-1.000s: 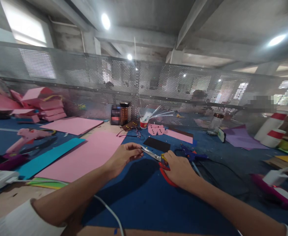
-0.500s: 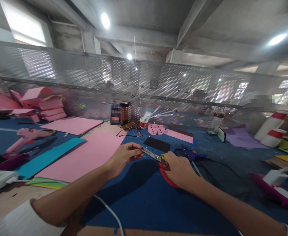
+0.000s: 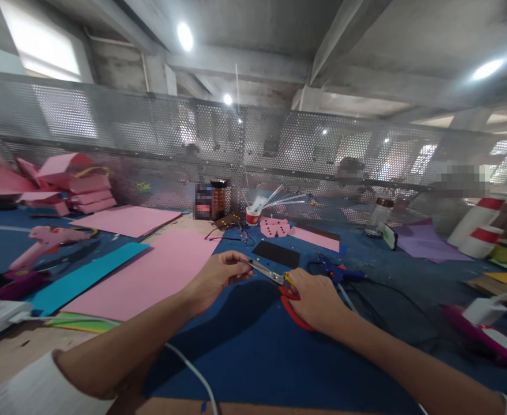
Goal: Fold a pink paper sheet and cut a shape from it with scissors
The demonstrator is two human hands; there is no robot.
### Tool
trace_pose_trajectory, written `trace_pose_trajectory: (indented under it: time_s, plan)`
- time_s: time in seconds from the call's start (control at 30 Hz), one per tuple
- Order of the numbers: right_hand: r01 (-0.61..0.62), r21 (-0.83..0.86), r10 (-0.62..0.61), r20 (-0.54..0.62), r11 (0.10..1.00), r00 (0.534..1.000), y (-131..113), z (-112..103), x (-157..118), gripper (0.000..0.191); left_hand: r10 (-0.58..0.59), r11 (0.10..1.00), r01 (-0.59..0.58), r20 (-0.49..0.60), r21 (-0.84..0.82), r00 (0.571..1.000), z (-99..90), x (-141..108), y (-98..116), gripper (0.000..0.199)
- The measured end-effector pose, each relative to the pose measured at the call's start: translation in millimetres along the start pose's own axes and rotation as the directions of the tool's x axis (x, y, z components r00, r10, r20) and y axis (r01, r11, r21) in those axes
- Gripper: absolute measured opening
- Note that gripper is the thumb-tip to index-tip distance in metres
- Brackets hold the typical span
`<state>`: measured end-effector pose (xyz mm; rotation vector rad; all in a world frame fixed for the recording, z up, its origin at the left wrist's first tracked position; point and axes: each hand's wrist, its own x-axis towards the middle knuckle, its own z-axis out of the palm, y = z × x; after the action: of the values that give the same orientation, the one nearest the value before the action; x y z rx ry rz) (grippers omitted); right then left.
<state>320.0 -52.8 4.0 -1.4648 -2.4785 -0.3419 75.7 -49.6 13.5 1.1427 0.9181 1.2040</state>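
My right hand (image 3: 316,297) is closed round the red and yellow handles of a pair of scissors (image 3: 274,276), whose blades point left. At the blade tips, my left hand (image 3: 222,274) pinches with thumb and fingers; a tiny dark bit shows there, too small to name. Just beyond the blades lies a strip of black paper (image 3: 276,253). A pink cut-out with dark dots (image 3: 275,226) rests behind it, beside a long pink strip (image 3: 316,237). To the right of my right hand is a blue glue gun (image 3: 340,271).
Large pink sheets (image 3: 149,276) and a teal strip (image 3: 91,276) cover the left side, near a pink glue gun (image 3: 48,242). A paper cup (image 3: 253,215) with glue sticks, a jar (image 3: 219,199) and glasses (image 3: 236,233) stand behind. A white cable (image 3: 192,369) crosses the front.
Almost nothing differs. Both hands and the scissors keep the same place, with the blades still at my left fingertips.
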Motion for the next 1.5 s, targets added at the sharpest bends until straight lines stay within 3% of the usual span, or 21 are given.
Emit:
trace_pose_trajectory:
  time_s: [1.5]
  plan:
    - [-0.007, -0.007, 0.007, -0.001, 1.000, 1.000, 0.3, -0.8, 0.4, 0.018, -0.006, 0.995, 0.004, 0.019, 0.095, 1.000, -2.5, -0.2, -0.9, 0.016]
